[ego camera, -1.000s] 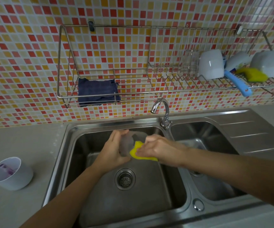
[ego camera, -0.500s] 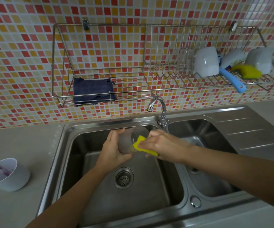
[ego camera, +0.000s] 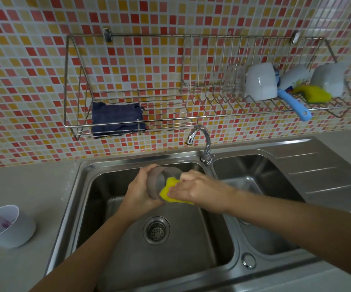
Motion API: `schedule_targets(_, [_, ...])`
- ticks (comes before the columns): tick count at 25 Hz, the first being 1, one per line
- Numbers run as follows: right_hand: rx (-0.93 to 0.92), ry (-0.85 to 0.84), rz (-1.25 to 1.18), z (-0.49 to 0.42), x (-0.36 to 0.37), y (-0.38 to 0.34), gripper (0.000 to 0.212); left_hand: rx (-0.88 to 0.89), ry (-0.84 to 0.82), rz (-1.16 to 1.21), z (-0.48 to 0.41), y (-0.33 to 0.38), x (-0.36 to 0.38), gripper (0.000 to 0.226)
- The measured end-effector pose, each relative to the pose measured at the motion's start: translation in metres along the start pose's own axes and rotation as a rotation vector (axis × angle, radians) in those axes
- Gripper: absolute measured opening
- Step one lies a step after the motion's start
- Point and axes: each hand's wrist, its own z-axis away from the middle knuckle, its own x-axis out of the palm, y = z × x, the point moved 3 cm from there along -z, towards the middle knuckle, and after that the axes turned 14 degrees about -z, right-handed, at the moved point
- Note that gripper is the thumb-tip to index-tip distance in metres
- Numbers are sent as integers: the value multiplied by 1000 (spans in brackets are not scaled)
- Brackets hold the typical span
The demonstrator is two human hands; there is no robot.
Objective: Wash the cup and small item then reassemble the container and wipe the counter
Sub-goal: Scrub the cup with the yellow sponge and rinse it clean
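Observation:
Over the left sink basin [ego camera: 98, 207] my left hand [ego camera: 139, 190] grips a clear, greyish cup [ego camera: 157, 182] turned on its side, mouth toward the right. My right hand [ego camera: 195, 189] holds a yellow sponge [ego camera: 168, 190] and presses it into the cup's mouth. On the counter at the far left stands a white container [ego camera: 8, 226] with a purple-marked small item inside. A dark blue cloth [ego camera: 117, 119] lies in the wall rack [ego camera: 75, 125].
The tap [ego camera: 202, 140] rises between the two basins, its spout just behind my hands. The drain [ego camera: 156, 229] lies below them. At the rack's right end sit white cups [ego camera: 260, 84], a blue-handled brush [ego camera: 294, 106] and a second yellow sponge [ego camera: 313, 93]. A drainboard [ego camera: 321, 171] lies to the right.
The sponge has been worked further into the cup's mouth while my left hand turns the cup. The camera has shifted slightly, so the scene sits lower and left.

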Motion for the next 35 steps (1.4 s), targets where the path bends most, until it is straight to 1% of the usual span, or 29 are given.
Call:
schedule_targets(1, [143,70,-225,-1,3,-2,31,-28,22,9,1,-3,0,94])
schedule_targets(2, [231,101,-327,-1,6,-6,34,-43,38,15,1,-5,-1,94])
schedule_targets(3, [239,87,-352,-1,7,-9,33,-53,49,13,2,-7,-2,94])
schedule_targets(5, [137,-34,-197,-4,4,-5,31,-55,59,6,3,-7,-3,93])
schedule_targets(7, [100,-122,-61,-7,4,-2,27,-42,54,19,3,-4,-2,92])
schedule_targets(9, [58,-150,26,-7,5,-1,23,-28,41,49,4,-2,1,89])
schedule_targets(10, [30,-172,106,-7,5,-1,21,-19,24,57,3,-2,1,87])
schedule_targets(12, [-100,-222,234,-4,1,1,21,17,-45,46,3,-5,2,90])
schedule_targets(14, [-223,-271,294,-2,-6,6,23,79,-112,-5,4,-6,2,99])
schedule_targets(16, [-312,-290,321,-2,-9,9,23,132,-123,-47,4,-2,0,98])
schedule_targets(18, [-247,-260,281,-5,-8,7,22,157,-74,-90,3,3,0,93])
schedule_targets(19, [-135,-245,184,-5,-5,5,18,155,-39,-111,3,4,0,92])
schedule_targets(20, [4,-244,21,-5,-3,3,16,133,-6,-120,4,2,1,92])
schedule_targets(21, [123,-224,-165,-3,-1,2,20,97,15,-119,4,0,1,93])
schedule_targets(22, [176,-199,-241,-1,-1,-1,28,68,29,-118,5,-1,2,94])
schedule_targets(23, [195,-206,-225,0,2,-1,31,51,37,-124,6,-2,3,94])
schedule_targets(24, [180,-221,-164,1,3,1,27,43,39,-131,6,-2,6,92])
schedule_targets(25, [144,-249,-65,3,5,4,22,36,36,-130,7,-1,7,92])
schedule_targets(26, [116,-278,47,3,5,5,21,33,28,-118,6,0,9,91])
schedule_targets(29, [5,-341,287,8,7,9,27,106,-41,-105,4,4,12,98])
schedule_targets(31, [-78,-371,360,11,7,11,29,219,-79,-188,5,7,10,102])
schedule_targets(33, [-131,-386,363,15,7,13,30,311,-46,-296,9,11,8,98])
schedule_targets(35, [-149,-405,402,11,5,15,27,329,10,-366,11,13,7,96])
